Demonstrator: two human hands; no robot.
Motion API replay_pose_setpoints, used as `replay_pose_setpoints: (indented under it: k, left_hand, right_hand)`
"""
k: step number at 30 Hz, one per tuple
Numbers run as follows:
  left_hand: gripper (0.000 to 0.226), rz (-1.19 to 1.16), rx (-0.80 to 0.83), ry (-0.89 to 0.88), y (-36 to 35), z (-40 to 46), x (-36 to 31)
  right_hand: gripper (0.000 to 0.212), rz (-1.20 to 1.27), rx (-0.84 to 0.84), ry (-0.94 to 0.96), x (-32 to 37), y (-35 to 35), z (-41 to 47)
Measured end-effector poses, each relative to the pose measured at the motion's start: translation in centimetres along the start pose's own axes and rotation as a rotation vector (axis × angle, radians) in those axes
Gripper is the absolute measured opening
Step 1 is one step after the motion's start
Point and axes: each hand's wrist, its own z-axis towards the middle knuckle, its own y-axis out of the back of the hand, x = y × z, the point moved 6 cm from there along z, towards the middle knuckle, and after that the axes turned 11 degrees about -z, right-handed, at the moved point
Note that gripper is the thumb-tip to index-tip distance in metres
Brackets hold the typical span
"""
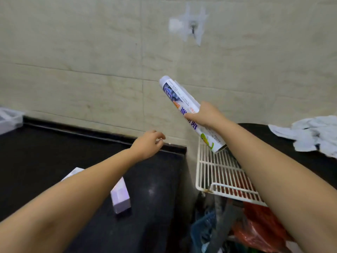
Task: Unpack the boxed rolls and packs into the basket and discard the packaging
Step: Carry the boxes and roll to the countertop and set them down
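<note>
My right hand (207, 114) grips a long white roll (179, 99) printed with blue and purple labels, holding it tilted above the white wire basket (215, 172); the roll's lower end sits over the basket's back edge. My left hand (148, 143) hovers over the back edge of the black counter (54, 147), fingers loosely curled and holding nothing. A white and lilac box (120, 195) lies on the counter under my left forearm, partly hidden by it.
A tiled wall (91, 61) with a hook rises behind the counter. Crumpled white packaging (310, 134) lies on a dark surface at the right. Coloured plastic bags (255, 229) fill the gap below the basket. A clear container (9, 119) sits at the far left.
</note>
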Motion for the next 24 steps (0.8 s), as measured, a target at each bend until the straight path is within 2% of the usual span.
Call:
replay_pose_setpoints:
  k: [5,9,11,13,17,21,24]
  left_hand:
    - [0.030,0.037,0.036,0.200,3.1,-4.3,11.0]
    - [0.034,-0.008,0.147,0.390,1.0,-6.9,17.7]
    - [0.044,-0.048,0.181,0.490,-1.2,-7.8,19.9]
    - [0.055,-0.088,0.143,0.622,-3.3,-8.4,21.2]
    - [0.063,-0.165,0.049,0.848,-7.9,-8.6,21.9]
    - [0.084,-0.086,0.010,0.900,-10.9,-9.4,22.2]
    - [0.087,-0.067,-0.034,0.962,-10.7,-9.8,22.5]
  right_hand:
    - [0.034,0.134,0.083,0.040,9.7,-6.8,1.2]
    - [0.036,0.164,0.180,0.014,12.9,-13.7,0.5]
    - [0.047,0.138,0.243,-0.038,12.4,-17.2,-0.5]
    - [0.057,0.097,0.296,-0.092,11.1,-20.4,-1.6]
    - [0.059,0.020,0.377,-0.140,7.9,-25.0,-3.1]
    - [0.056,-0.037,0.425,-0.159,5.0,-27.7,-4.0]
    - [0.055,-0.050,0.459,-0.175,3.7,-28.6,-4.3]
